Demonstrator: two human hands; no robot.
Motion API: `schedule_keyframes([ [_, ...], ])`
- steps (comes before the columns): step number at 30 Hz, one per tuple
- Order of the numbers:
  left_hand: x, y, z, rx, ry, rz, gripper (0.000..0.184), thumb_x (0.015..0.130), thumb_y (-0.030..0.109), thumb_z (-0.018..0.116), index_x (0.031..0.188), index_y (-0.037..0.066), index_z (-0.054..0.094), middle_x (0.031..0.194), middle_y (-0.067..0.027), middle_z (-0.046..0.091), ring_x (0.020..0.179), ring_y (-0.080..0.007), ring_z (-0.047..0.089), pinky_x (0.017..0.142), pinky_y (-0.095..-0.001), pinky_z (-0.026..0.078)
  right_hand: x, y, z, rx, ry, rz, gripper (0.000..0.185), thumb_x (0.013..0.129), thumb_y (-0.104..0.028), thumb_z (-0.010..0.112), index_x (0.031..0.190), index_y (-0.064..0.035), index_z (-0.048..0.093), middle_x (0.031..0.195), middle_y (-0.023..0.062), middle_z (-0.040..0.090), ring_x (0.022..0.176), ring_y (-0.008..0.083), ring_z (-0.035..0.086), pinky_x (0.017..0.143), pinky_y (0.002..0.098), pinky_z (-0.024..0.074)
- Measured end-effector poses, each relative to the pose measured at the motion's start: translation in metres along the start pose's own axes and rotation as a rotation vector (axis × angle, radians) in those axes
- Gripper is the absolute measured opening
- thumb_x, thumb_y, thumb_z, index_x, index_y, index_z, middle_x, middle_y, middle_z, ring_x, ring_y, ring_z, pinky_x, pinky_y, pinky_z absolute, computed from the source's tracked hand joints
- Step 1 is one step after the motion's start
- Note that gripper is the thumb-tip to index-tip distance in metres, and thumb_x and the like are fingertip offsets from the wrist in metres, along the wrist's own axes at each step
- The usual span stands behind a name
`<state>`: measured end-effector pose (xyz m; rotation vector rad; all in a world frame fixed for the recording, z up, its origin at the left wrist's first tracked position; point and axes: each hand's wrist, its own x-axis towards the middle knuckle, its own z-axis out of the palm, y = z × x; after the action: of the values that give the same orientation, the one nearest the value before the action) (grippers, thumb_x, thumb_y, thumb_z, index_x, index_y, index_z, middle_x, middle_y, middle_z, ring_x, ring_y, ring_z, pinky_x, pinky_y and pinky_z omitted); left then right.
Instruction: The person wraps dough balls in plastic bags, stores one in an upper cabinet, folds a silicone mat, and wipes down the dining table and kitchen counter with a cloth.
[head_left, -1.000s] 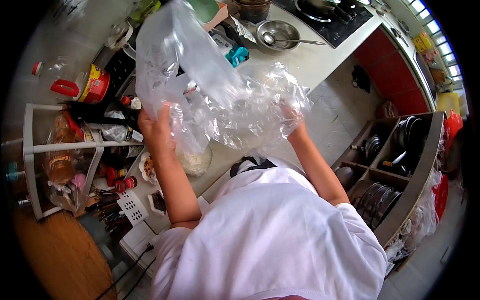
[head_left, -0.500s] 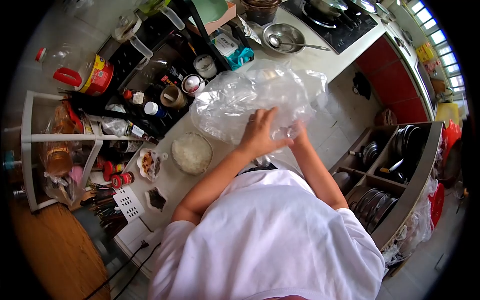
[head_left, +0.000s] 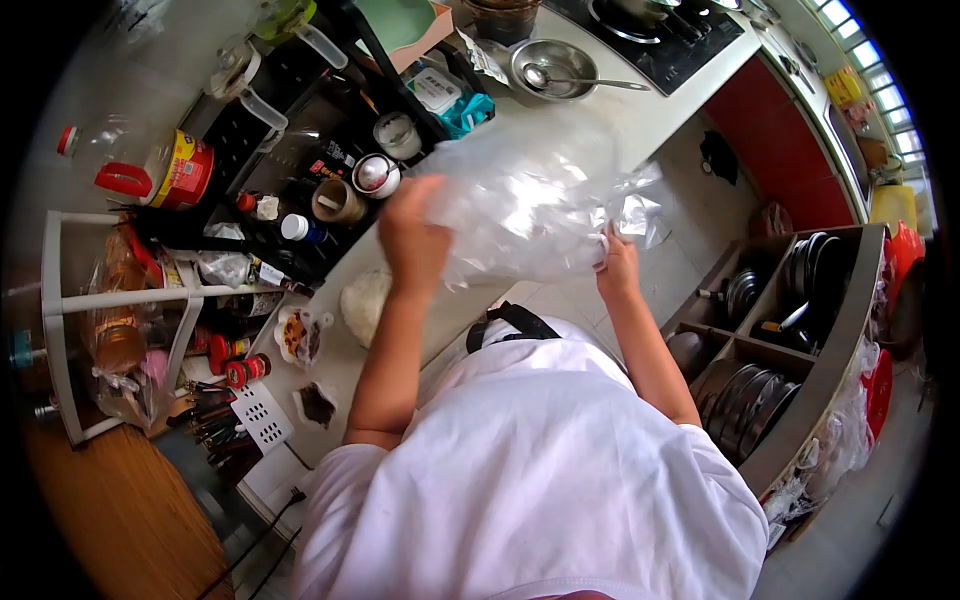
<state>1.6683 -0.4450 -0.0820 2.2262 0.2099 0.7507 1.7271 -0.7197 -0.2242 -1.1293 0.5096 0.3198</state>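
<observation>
A large clear plastic bag (head_left: 530,190) is spread in the air over the counter edge, its surface wrinkled and shiny. My right hand (head_left: 618,262) is closed on the bag's right edge, where a loose flap sticks out beyond the fingers. At the opposite side my left hand (head_left: 412,235), blurred by motion, is closed on the bag's left edge. A bowl of white food (head_left: 362,308) sits on the counter below my left forearm, which partly covers it.
A metal bowl with a spoon (head_left: 553,70) stands near the black stove (head_left: 665,50). Left is a black rack with jars (head_left: 340,195); small dishes (head_left: 300,335) lie on the counter. A divided drawer (head_left: 770,340) with pans stands open at right.
My hands have moved apart, the left one going left and up, the right one slightly right. The bag is stretched between them and raised somewhat.
</observation>
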Motion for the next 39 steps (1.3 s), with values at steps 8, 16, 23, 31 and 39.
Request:
schedule_keyframes([
  [8, 0.029, -0.018, -0.001, 0.333, 0.23, -0.042, 0.037, 0.06, 0.007, 0.07, 0.096, 0.004, 0.058, 0.09, -0.0148, 0.064, 0.083, -0.0369, 0.06, 0.071, -0.0399, 0.049, -0.01, -0.029, -0.027, 0.145, -0.073, -0.126, 0.022, 0.085, -0.008, 0.053, 0.105, 0.0, 0.056, 0.098, 0.006, 0.06, 0.089, 0.0165, 0.059, 0.076, 0.0314, 0.049],
  [16, 0.01, -0.061, 0.071, 0.399, -0.144, -0.228, 0.084, 0.059, 0.071, 0.066, 0.108, 0.004, 0.055, 0.097, -0.0178, 0.064, 0.086, -0.0374, 0.062, 0.073, -0.0436, 0.049, 0.014, -0.029, -0.086, 0.07, -0.093, -0.147, 0.028, 0.081, -0.006, 0.046, 0.106, 0.0045, 0.056, 0.097, 0.0118, 0.063, 0.084, 0.0221, 0.065, 0.075, 0.0353, 0.0546],
  [23, 0.022, -0.079, 0.05, -0.301, -0.188, -0.327, 0.085, 0.061, 0.068, 0.068, 0.115, 0.004, 0.053, 0.106, -0.0176, 0.063, 0.097, -0.036, 0.059, 0.079, -0.0408, 0.048, 0.005, -0.033, -0.078, 0.069, -0.011, -0.09, 0.028, 0.081, -0.006, 0.047, 0.105, 0.0053, 0.057, 0.095, 0.0125, 0.063, 0.08, 0.0205, 0.065, 0.071, 0.0332, 0.0545],
  [31, 0.001, -0.063, 0.062, 0.619, -0.307, -0.138, 0.044, 0.067, 0.021, 0.076, 0.105, 0.011, 0.054, 0.101, -0.0092, 0.063, 0.097, -0.0296, 0.058, 0.078, -0.0402, 0.049, 0.009, -0.081, -0.107, -0.026, 0.021, -0.232, 0.023, 0.083, -0.018, 0.054, 0.098, -0.0019, 0.06, 0.085, 0.0061, 0.063, 0.075, 0.0165, 0.061, 0.066, 0.029, 0.0503],
  [39, -0.007, -0.067, 0.051, 0.507, -0.21, -0.328, 0.035, 0.071, 0.021, 0.07, 0.103, 0.01, 0.058, 0.099, -0.01, 0.064, 0.092, -0.0318, 0.06, 0.076, -0.0422, 0.048, 0.002, -0.127, -0.154, 0.237, -0.134, -0.297, 0.035, 0.082, -0.026, 0.057, 0.105, 0.0003, 0.061, 0.091, 0.0101, 0.065, 0.081, 0.0216, 0.063, 0.072, 0.0336, 0.0523],
])
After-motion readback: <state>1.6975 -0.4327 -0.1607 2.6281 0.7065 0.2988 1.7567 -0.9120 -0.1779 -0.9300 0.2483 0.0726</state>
